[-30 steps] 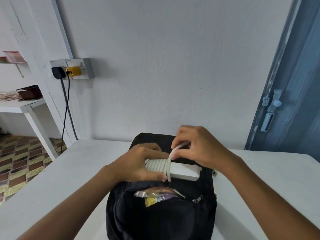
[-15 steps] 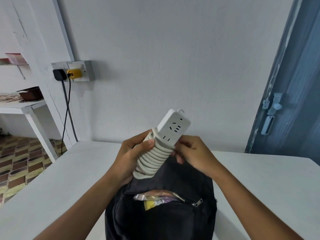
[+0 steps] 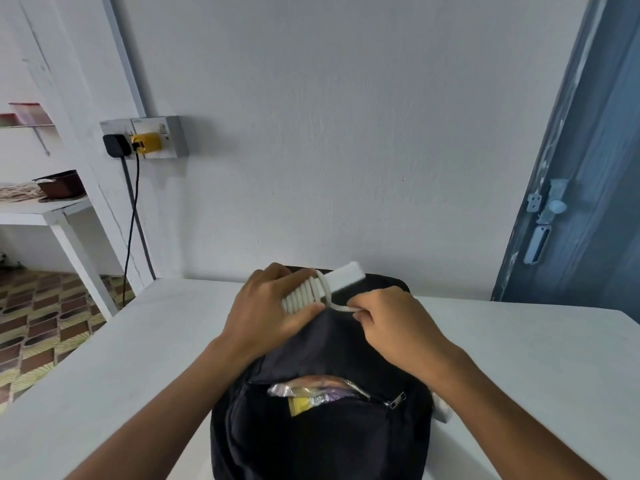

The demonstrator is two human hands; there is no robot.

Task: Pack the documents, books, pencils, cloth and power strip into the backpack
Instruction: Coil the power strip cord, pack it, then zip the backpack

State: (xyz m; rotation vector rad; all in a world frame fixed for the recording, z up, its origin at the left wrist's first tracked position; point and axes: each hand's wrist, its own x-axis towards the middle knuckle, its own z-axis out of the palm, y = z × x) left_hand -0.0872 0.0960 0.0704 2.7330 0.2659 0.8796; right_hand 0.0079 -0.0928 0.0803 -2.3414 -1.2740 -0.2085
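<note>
Black backpack [image 3: 322,441] lies on the white worktop [image 3: 104,375], nearest the person. Its front pocket is unzipped, with a crinkly wrapper and a yellow packet [image 3: 311,398] poking out of the slit. A bit of something white [image 3: 443,412] shows at the bag's right edge, can't tell what.

Above the far half of the bag, left hand [image 3: 266,313] is curled round the white power strip [image 3: 322,289], fingers over the top and thumb under the wound cord coils. The bare end of the strip sticks out to the far right, tilted, blurred. Right hand [image 3: 391,323], just right of it, pinches the loose cord end [image 3: 341,308] between thumb and fingertips, other fingers curled in. Strip is off the worktop, over the bag.

Far: plain wall; wall socket [image 3: 152,136] at left with black and yellow plugs; white shelf [image 3: 34,209] far left; blue door [image 3: 588,168] right.
</note>
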